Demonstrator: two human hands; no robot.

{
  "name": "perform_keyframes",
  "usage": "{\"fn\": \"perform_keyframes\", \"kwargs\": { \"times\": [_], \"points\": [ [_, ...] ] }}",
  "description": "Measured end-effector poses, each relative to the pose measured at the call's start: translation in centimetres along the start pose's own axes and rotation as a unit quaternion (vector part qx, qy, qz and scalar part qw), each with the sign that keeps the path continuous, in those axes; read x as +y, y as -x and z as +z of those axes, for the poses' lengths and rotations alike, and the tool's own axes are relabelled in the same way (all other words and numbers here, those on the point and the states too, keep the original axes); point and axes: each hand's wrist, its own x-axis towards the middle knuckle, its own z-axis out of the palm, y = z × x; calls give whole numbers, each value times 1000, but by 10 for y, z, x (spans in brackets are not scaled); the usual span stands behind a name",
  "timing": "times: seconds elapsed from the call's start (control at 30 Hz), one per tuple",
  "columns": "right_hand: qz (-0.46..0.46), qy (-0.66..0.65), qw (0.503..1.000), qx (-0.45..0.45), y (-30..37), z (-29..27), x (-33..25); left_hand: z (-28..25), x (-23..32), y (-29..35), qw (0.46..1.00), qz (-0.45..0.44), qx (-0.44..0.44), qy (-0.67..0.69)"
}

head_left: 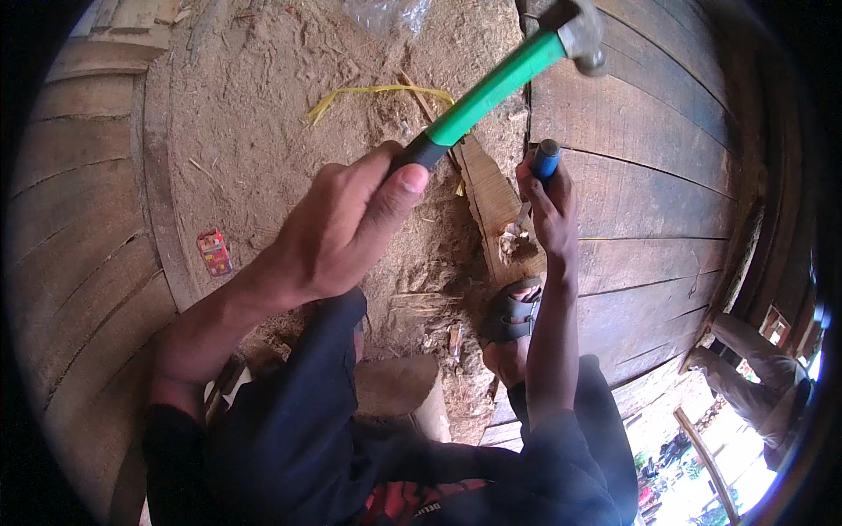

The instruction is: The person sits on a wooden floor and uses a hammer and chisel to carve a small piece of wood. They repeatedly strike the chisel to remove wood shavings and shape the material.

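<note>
1. Grips the green hammer (500, 92) in the left hand (346, 223) at 10 o'clock, with fingers wrapped round its black lower handle and its metal head up at 1 o'clock.
2. Grips the blue-handled chisel (545, 160) in the right hand (554, 215) at 2 o'clock, apart from the hammer.
3. Aims the chisel's blade toward a ragged hollow (517, 245) in the wooden piece (482, 180), near 3 o'clock; cannot tell whether touching.
4. Sets a sandal (516, 311) by the wood's end, at 4 o'clock.
5. Shows a red packet (214, 252) at 9 o'clock.
</note>
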Motion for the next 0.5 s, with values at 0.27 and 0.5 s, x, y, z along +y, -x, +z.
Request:
{"fn": "perform_keyframes", "kwargs": {
  "times": [0.27,0.5],
  "points": [
    [15,20,1000,-4,-6,5,-4,-5,10,-13,999,-10,-7,-41],
    [-34,65,997,-1,-8,3,7,-4,-6,0,999,-49,-13,-12]
  ]
}}
